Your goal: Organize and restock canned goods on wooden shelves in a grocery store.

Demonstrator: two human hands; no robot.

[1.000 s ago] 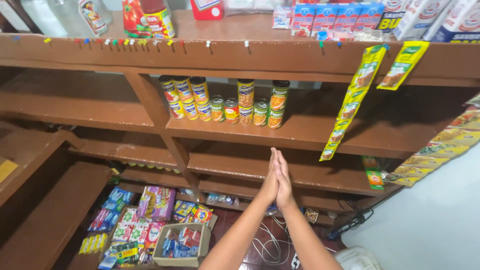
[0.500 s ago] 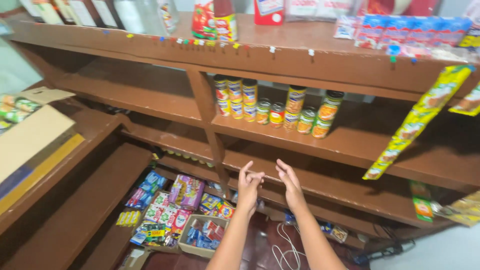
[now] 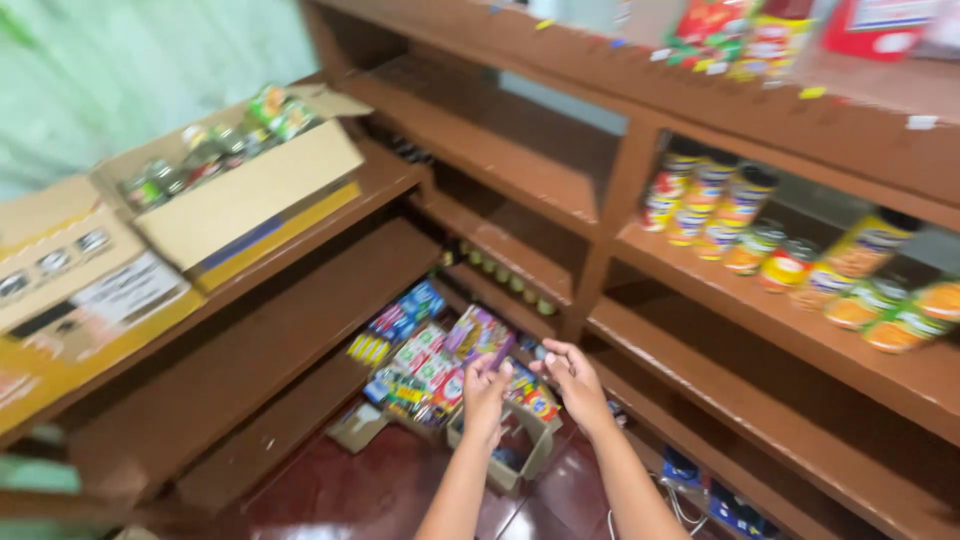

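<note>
A: State the condition of both hands.

B: The left hand [image 3: 486,385] and the right hand [image 3: 574,378] are raised side by side, apart, fingers loosely spread. Neither grips anything. Both hover above a small open cardboard box [image 3: 515,440] on the dark red floor [image 3: 360,490].

A: Locate the nearest goods.

B: Colourful flat packets [image 3: 430,350] lie packed together on the floor just left of the small open cardboard box, below the lowest brown wooden shelf [image 3: 250,350]. The view is blurred; individual packets cannot be told apart.

A: Handling characteristics?

B: Judged from appearance, the packets are light, thin and somewhat slick in their wrapping. Pinch each by its edges, or gather several flat between both palms. The box looks light with soft walls; support it from beneath or by two opposite walls.

A: Other stock?

B: Tin cans [image 3: 790,260] stand on a shelf to the right. Two large cardboard cartons [image 3: 240,195] rest on the left counter.
</note>
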